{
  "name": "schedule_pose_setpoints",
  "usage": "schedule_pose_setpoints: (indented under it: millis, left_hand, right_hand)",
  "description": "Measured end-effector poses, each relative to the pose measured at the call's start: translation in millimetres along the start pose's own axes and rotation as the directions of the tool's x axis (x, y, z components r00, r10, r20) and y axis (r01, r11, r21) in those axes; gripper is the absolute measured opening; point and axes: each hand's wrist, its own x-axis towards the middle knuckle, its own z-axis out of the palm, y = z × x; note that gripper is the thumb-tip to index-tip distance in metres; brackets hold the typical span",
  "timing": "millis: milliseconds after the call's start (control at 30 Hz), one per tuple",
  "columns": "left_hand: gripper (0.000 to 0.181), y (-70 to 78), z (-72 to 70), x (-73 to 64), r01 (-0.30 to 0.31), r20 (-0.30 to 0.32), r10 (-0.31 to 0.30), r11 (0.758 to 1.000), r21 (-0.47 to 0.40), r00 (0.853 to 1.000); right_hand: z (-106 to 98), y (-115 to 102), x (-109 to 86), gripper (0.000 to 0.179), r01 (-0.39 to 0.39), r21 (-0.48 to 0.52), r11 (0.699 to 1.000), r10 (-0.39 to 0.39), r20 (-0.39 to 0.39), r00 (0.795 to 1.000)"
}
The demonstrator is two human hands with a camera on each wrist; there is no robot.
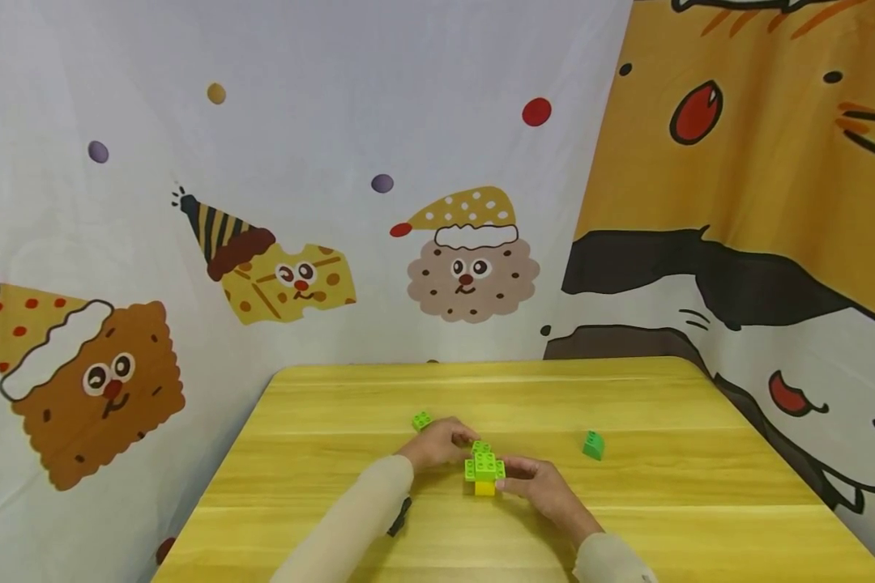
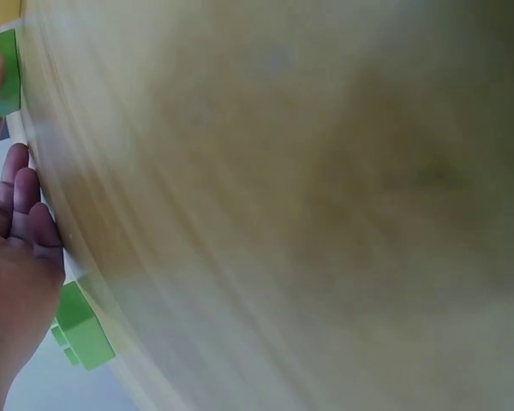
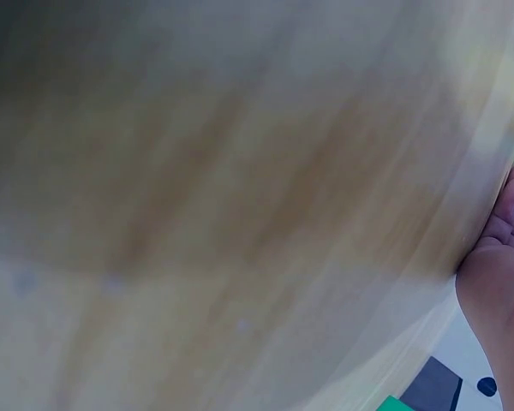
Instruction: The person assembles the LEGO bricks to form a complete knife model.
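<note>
A small stack of toy building bricks, light green (image 1: 484, 463) on top of yellow (image 1: 484, 488), stands on the wooden table between the two hands. My left hand (image 1: 437, 444) is at its far left side and pinches a light green brick at the back of the stack. In the left wrist view, digits of the left hand (image 2: 21, 278) touch a green brick face (image 2: 8, 77), with the other fingers extended below it. From the right, my right hand (image 1: 543, 486) grips the stack, thumb low by the yellow brick. The right wrist view shows only part of that hand (image 3: 497, 274).
A loose light green brick (image 1: 421, 420) lies behind the left hand. Farther right is a darker green brick with a sloped side (image 1: 593, 445). A black object (image 1: 399, 518) shows beside the left sleeve. A printed cloth (image 1: 379, 340) hangs behind the table (image 1: 321, 405).
</note>
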Motion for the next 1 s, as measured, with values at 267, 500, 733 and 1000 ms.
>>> schedule_pose_setpoints:
  millis: [267,500,733,1000]
  left_hand:
    - [0.024,-0.3,-2.3,0.0,-0.009,-0.053,0.006,0.998,-0.067,0.999]
    - [0.025,3.5,-5.6,-4.8,0.018,-0.110,-0.031,0.993,-0.119,0.993]
    - [0.024,9.5,-17.8,-8.7,0.016,-0.164,-0.037,0.992,-0.129,0.986]
    - [0.032,11.8,-28.6,-14.8,0.001,-0.229,-0.027,0.994,-0.112,0.973]
  right_hand:
    - [-0.3,-1.9,0.9,0.051,0.004,-0.011,1.000,-0.004,-0.001,1.000]
    - [0.4,-0.4,-1.7,0.051,0.002,-0.015,1.000,-0.002,-0.007,1.000]
    - [1.0,-0.2,-0.9,0.053,-0.002,-0.017,1.000,0.002,0.001,1.000]
    - [2.0,-0.8,-0.9,0.052,0.001,-0.025,1.000,-0.001,-0.009,1.000]
